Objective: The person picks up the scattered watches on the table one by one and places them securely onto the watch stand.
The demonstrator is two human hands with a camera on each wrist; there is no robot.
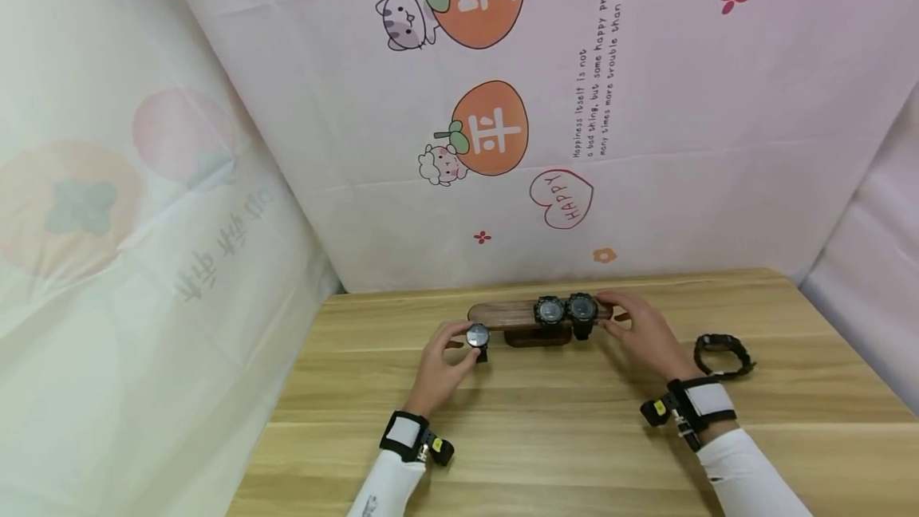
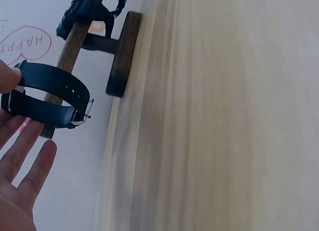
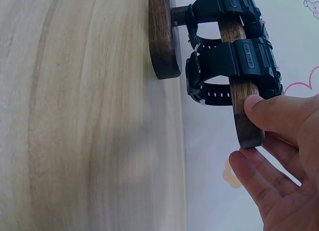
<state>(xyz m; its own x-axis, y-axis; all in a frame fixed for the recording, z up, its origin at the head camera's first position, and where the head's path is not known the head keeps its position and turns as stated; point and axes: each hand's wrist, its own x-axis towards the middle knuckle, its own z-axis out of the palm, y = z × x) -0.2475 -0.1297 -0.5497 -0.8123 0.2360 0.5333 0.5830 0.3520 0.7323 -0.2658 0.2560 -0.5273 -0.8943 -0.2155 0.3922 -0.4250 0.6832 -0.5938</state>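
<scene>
A dark wooden watch stand (image 1: 502, 315) has a horizontal bar on a small base (image 1: 527, 337). My left hand (image 1: 441, 369) pinches a round-faced watch (image 1: 477, 335) with a buckled dark strap (image 2: 55, 86). That strap loop overlaps the bar's left end in the left wrist view, and my other fingers are spread below it. My right hand (image 1: 649, 337) grips the bar's right end, its thumb (image 3: 264, 111) pressed on the wood. Two black sports watches, one (image 1: 550, 309) nearer the middle and one (image 1: 582, 308) nearer my right hand, sit around the bar.
Another black watch (image 1: 723, 356) stands on its side, strap looped, on the wooden table (image 1: 546, 437) right of my right hand. A printed white cloth (image 1: 402, 222) hangs behind the table's back edge, and a similar sheet (image 1: 143, 325) hangs on the left.
</scene>
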